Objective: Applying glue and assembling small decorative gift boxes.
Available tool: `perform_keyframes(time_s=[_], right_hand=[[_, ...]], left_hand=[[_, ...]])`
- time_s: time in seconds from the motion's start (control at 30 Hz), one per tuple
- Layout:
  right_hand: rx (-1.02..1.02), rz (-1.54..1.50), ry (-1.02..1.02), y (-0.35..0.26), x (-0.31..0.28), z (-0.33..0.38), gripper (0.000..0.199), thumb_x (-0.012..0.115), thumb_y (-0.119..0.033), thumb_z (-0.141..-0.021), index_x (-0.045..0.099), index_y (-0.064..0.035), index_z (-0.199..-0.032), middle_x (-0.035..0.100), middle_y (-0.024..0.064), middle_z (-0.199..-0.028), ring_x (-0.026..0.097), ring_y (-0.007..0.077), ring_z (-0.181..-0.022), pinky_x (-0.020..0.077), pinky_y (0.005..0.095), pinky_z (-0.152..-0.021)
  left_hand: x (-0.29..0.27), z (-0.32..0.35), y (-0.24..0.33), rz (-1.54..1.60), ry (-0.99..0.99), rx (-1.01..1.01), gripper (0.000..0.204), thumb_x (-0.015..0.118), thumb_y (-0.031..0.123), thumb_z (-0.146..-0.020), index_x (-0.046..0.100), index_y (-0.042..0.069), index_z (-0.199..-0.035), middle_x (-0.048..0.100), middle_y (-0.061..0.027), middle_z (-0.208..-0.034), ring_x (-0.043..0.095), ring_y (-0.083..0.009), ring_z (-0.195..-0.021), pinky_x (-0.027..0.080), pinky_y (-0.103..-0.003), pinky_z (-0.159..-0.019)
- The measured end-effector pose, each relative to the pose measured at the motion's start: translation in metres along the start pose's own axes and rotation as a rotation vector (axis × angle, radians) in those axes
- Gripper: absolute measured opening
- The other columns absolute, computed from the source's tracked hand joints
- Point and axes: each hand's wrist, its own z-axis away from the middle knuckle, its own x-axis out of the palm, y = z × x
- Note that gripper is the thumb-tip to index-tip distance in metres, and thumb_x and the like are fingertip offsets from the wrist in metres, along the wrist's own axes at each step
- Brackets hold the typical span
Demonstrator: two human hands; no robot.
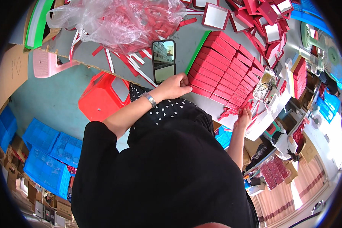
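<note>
A block of small dark-red boxes (220, 70) stands in tight rows on the table, a green edge strip (198, 51) along its left side. My left hand (174, 86) is at its near left corner, fingers curled and thumb reaching toward the boxes. Whatever those fingers hold, if anything, is hidden. At the near right corner my right hand (244, 118) rests against the end of the block, its visible fingers fairly straight and partly hidden among red pieces. A phone (164, 61) with a lit screen lies just beyond my left wrist.
A clear plastic bag (121, 22) of red and white strips covers the back left. Open red boxes (264, 19) are heaped at the back right. Wires and a plastic-wrapped item (266, 85) lie right of the block. A red stool (100, 98) and blue crates (45, 167) stand left.
</note>
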Motion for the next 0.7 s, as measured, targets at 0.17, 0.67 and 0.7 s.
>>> perform_keyframes(time_s=[0.17,0.67,0.7], right_hand=[[0.002,0.022,-0.013,0.0016,-0.0030,-0.0014,0.017,0.049,0.002,-0.088,0.050,-0.0019,-0.105,0.058,0.0081,-0.089,0.057,0.0174,-0.067,0.0509,0.0265,-0.059],[-0.015,0.017,-0.011,0.0006,-0.0020,0.0016,0.018,0.050,0.001,-0.088,0.050,0.0004,-0.106,0.059,0.0089,-0.089,0.058,0.0174,-0.069,0.0507,0.0267,-0.061],[-0.010,0.026,-0.011,0.0007,-0.0018,0.0013,0.018,0.050,0.001,-0.088,0.050,0.0005,-0.106,0.059,0.0091,-0.089,0.059,0.0175,-0.069,0.0509,0.0268,-0.061]], left_hand=[[0.0007,0.0015,-0.0016,-0.030,0.018,-0.006,0.034,0.068,0.024,-0.077,0.054,-0.002,-0.092,0.061,-0.0094,-0.082,0.059,-0.0192,-0.076,0.047,-0.031,-0.069],[0.0008,-0.0028,-0.0052,-0.048,0.003,-0.005,0.033,0.068,0.026,-0.076,0.054,-0.001,-0.090,0.059,-0.0066,-0.078,0.056,-0.0167,-0.071,0.046,-0.029,-0.066],[0.0003,-0.0029,-0.0042,-0.042,-0.001,-0.005,0.033,0.068,0.026,-0.076,0.054,0.000,-0.090,0.060,-0.0068,-0.078,0.057,-0.0169,-0.072,0.046,-0.029,-0.066]])
